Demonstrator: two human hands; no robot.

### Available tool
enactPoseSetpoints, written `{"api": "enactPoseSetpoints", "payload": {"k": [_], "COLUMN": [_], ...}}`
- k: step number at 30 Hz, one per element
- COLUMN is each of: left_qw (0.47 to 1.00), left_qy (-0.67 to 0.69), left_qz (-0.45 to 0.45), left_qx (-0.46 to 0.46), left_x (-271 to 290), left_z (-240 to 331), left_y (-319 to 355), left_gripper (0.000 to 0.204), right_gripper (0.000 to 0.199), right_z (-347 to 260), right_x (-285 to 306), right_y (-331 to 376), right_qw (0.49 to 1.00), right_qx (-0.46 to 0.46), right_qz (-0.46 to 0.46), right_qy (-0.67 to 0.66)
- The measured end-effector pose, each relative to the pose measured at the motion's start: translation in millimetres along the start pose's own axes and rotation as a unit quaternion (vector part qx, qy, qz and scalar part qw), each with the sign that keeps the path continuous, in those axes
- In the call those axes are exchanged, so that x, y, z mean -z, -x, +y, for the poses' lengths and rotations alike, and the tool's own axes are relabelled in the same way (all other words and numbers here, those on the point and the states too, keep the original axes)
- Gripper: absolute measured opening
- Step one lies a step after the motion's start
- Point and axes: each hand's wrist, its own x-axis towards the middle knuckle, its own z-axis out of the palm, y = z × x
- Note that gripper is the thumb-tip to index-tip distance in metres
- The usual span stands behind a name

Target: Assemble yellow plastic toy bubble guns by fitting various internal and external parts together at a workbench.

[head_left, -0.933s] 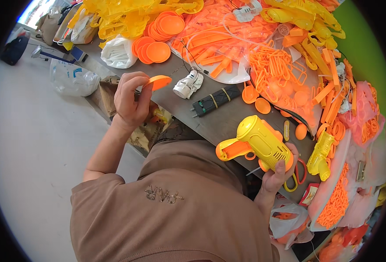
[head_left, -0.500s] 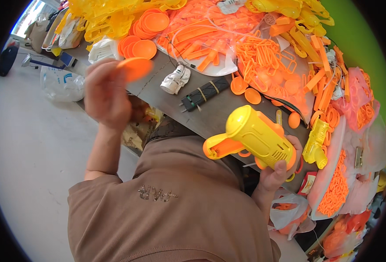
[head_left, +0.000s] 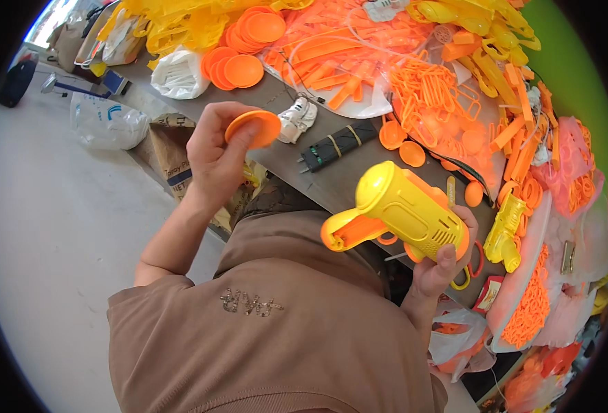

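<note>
My left hand (head_left: 214,155) is raised above my lap and pinches a round orange plastic disc (head_left: 254,128) by its edge. My right hand (head_left: 441,265) grips a yellow toy gun body (head_left: 404,206) with an orange handle part, held over the near edge of the grey table (head_left: 331,182). The toy's wide round muzzle points up and left toward the disc. Disc and toy are apart.
The table is piled with orange plastic parts: a stack of discs (head_left: 245,48), sticks and rings (head_left: 428,89), yellow pieces (head_left: 503,234). A black ribbed tool (head_left: 335,146) and a white object (head_left: 297,117) lie near me. Bags (head_left: 104,120) and a cardboard box (head_left: 170,148) stand on the floor at left.
My left hand swung out to the left with the disc, then came back toward the centre, nearer the toy. The toy stayed in my right hand, tilting slightly.
</note>
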Motion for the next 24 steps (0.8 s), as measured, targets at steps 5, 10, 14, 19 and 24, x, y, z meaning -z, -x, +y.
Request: {"api": "enactPoseSetpoints", "payload": {"k": [5,10,14,19,24], "left_qw": [0.978,0.958,0.902,0.935,0.931], "left_qy": [0.141,0.186,0.291,0.135,0.101], "left_qz": [-0.065,-0.190,-0.301,-0.326,-0.326], "left_qx": [0.142,0.108,0.109,-0.038,-0.127], "left_x": [-42,-69,-81,-83,-85], "left_z": [12,18,23,14,15], "left_y": [-6,1,9,12,19], "left_gripper": [0.024,0.031,0.063,0.061,0.066], "right_gripper": [0.076,0.075,0.072,0.071,0.072], "right_z": [-7,-11,-6,-1,0], "right_x": [-8,-17,-12,1,6], "right_y": [5,8,11,14,23], "right_qw": [1.000,0.998,0.986,0.978,0.986], "right_qx": [0.003,0.054,0.134,0.161,0.119], "right_qz": [0.004,0.016,-0.001,-0.030,-0.035], "right_qy": [0.007,0.031,0.097,0.133,0.112]}}
